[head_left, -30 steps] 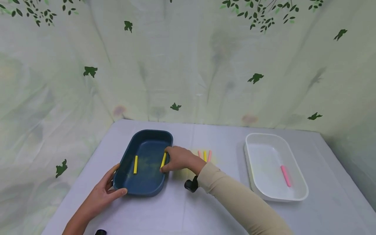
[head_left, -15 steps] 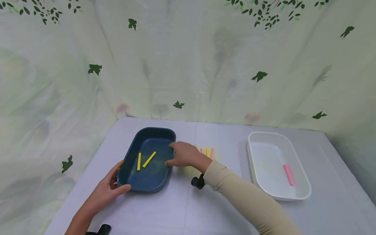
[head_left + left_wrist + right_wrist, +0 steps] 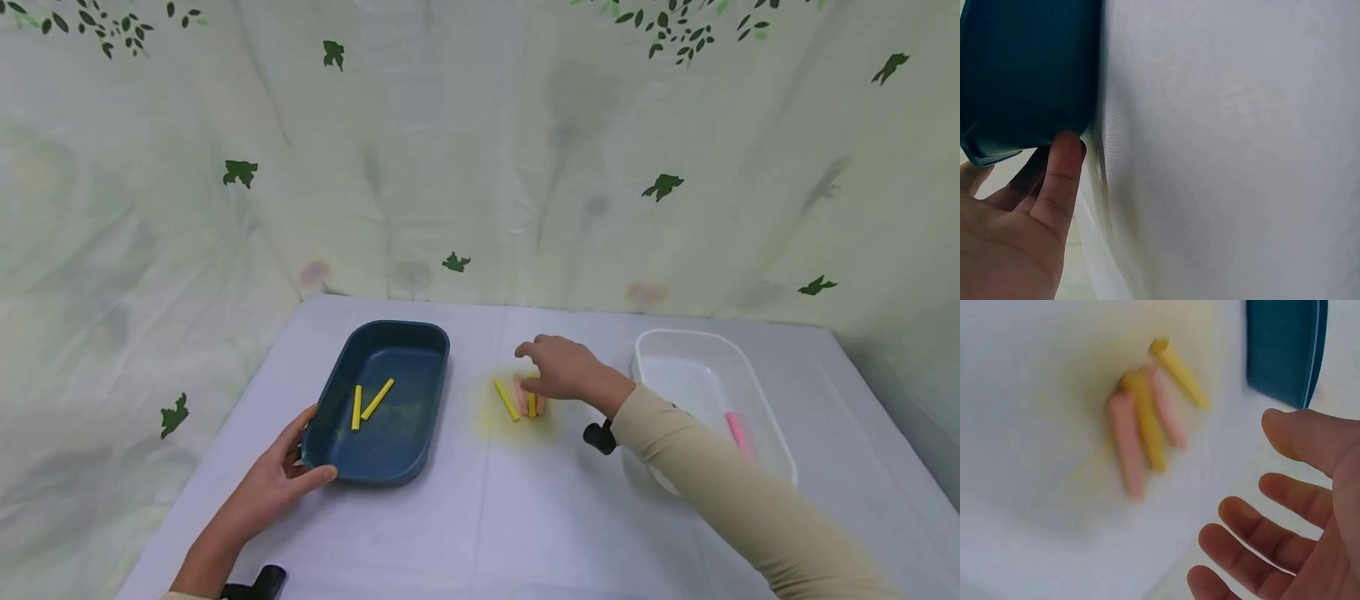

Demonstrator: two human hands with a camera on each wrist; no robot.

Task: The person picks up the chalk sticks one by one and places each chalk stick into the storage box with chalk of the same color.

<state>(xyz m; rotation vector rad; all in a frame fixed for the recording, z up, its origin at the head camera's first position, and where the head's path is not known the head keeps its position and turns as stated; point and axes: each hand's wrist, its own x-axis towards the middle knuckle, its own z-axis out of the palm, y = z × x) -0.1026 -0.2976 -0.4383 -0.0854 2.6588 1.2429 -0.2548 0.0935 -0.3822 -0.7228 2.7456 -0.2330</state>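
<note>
A dark blue tray point(image 3: 420, 350) stands left of centre with two yellow chalk sticks point(image 3: 366, 403) inside. My left hand point(image 3: 296, 462) rests against its near left corner, with the straight thumb point(image 3: 1063, 169) pressed to the tray wall point(image 3: 1022, 75). My right hand point(image 3: 555, 367) hovers open over a small pile of yellow and pink chalk sticks point(image 3: 517, 402) on the cloth between the trays. In the right wrist view the fingers point(image 3: 1254, 519) are spread and hold nothing, just off the chalk pile point(image 3: 1144, 425).
A white tray point(image 3: 675, 342) at the right holds one pink chalk stick point(image 3: 737, 433), partly behind my right sleeve. Yellow dust marks the white tablecloth point(image 3: 525, 517) under the pile. A leaf-print curtain point(image 3: 480, 167) closes off the back and sides.
My right hand let the yellow chalk drop into the blue tray, then moved right to the pile between the trays. The left hand stayed at the tray corner.
</note>
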